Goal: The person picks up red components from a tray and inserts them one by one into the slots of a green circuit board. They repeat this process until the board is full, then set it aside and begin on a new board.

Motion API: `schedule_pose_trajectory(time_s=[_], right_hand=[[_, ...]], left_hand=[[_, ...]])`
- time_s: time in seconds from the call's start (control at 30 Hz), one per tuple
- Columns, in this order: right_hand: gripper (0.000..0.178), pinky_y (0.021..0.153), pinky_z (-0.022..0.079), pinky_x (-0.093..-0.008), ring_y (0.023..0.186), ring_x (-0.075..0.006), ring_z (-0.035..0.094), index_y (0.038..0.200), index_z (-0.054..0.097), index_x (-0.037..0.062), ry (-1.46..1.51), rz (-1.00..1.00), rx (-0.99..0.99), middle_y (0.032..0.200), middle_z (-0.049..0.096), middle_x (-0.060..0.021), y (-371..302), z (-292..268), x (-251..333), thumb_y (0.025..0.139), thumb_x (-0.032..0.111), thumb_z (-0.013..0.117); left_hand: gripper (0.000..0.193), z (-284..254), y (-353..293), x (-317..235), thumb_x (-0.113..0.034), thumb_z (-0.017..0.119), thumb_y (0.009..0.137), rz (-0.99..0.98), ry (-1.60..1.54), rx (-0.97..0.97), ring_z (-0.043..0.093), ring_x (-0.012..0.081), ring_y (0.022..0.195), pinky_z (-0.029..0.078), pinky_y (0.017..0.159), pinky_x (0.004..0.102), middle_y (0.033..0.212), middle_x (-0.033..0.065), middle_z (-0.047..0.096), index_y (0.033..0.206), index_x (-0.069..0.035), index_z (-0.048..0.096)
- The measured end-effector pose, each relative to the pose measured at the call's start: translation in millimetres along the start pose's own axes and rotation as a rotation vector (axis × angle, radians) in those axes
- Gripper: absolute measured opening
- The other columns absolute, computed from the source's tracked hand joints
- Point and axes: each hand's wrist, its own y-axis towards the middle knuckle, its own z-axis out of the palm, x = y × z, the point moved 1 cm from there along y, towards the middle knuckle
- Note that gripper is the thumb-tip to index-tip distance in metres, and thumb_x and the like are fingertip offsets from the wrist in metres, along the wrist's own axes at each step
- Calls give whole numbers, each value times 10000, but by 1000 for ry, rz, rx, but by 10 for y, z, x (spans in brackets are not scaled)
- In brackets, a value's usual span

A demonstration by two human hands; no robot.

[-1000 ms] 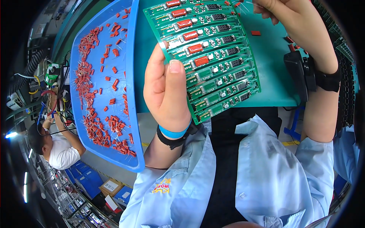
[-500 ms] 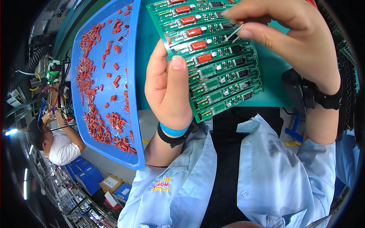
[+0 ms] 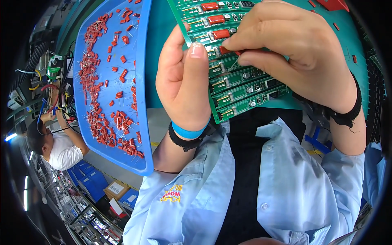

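My left hand (image 3: 183, 77) grips the left edge of a green circuit board panel (image 3: 215, 116), its thumb lying over the front. Several narrow boards make up the panel. Red capacitors (image 3: 221, 34) sit in its upper rows; the lower rows show bare outlines in that place. Over the middle rows, my right hand (image 3: 292, 51) pinches a small red capacitor (image 3: 239, 52) between thumb and forefinger. Its thin leads point down toward the row below the last filled one. The fingers hide part of that filled row and much of the board's right side.
A blue tray (image 3: 143, 134) of loose red capacitors (image 3: 122, 120) stands at left. More capacitors (image 3: 354, 59) lie on the green mat (image 3: 347, 36) at right, near a red object (image 3: 332, 4). A person in white (image 3: 65, 151) works beyond the tray.
My right hand has moved down and left, bringing the capacitor from above the board's right side to its middle rows. The panel has shifted slightly up and right in my left hand.
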Motion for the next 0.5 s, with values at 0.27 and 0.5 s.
schedule_pose_trajectory(time_s=[0.27, 0.5], right_hand=[[180, 614, 472, -324, 708, -254, 576, 858, 633, 10, -77, -5, 0, 789, 584, -109, 29, 25, 14, 699, 71, 691], [230, 667, 465, -330, 762, -253, 568, 900, 625, 13, -74, 174, 173, 810, 568, -99, 89, -52, 120, 693, 85, 695]], left_hand=[[372, -11, -1, 3, -129, 398, 935, -30, -25, -14, 608, 187, 919, 483, 816, 291, 1069, 170, 595, 1229, 98, 418], [365, -42, -8, 15, -139, 401, 939, -17, 44, -46, 616, 189, 905, 491, 806, 291, 1055, 163, 603, 1223, 88, 429]])
